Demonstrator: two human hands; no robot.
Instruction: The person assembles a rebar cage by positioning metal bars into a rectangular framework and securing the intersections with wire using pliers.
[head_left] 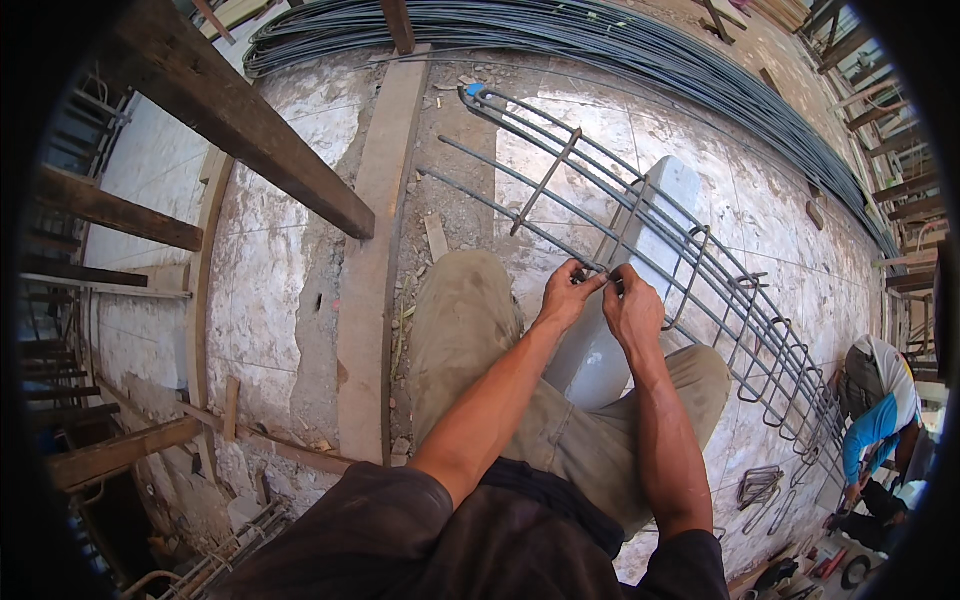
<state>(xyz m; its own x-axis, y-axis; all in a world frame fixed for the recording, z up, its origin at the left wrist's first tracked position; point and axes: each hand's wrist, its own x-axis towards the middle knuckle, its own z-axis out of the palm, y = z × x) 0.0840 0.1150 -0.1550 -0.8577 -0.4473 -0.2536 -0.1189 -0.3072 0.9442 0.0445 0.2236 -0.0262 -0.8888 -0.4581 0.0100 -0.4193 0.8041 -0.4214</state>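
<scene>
left hand (564, 298) and right hand (636, 312) both pinched closed on the rebar cage (547, 183), thumbs against fingers, tips almost meeting at its near lower bar (478, 199), where a cross tie comes down. whether a strand of wire sits between the tips: too small to tell. cage lies slantwise in front of the person, over a grey-white block (676, 182) that reaches back between the knees, and runs off to the far right. step in hand, by my reading: fastening or adjusting that one joint. next move would call for one hand steadying bar and tie together while the other works the joint snug, without the tie sliding along. counts: two bare hands; one cage, at least four cross ties distinct on the near stretch, the farther ones overlapping past counting; two lower bar ends in plain view, the upper ends bunched by one blue piece (475, 90); one block; one wide plank (370, 330) flat on the left; one long bundle of bars (700, 100) beyond the cage, too dense to number; one small heap of bent hoops (760, 487), number unclear; one co-worker (885, 385), stooped at far right.
</scene>
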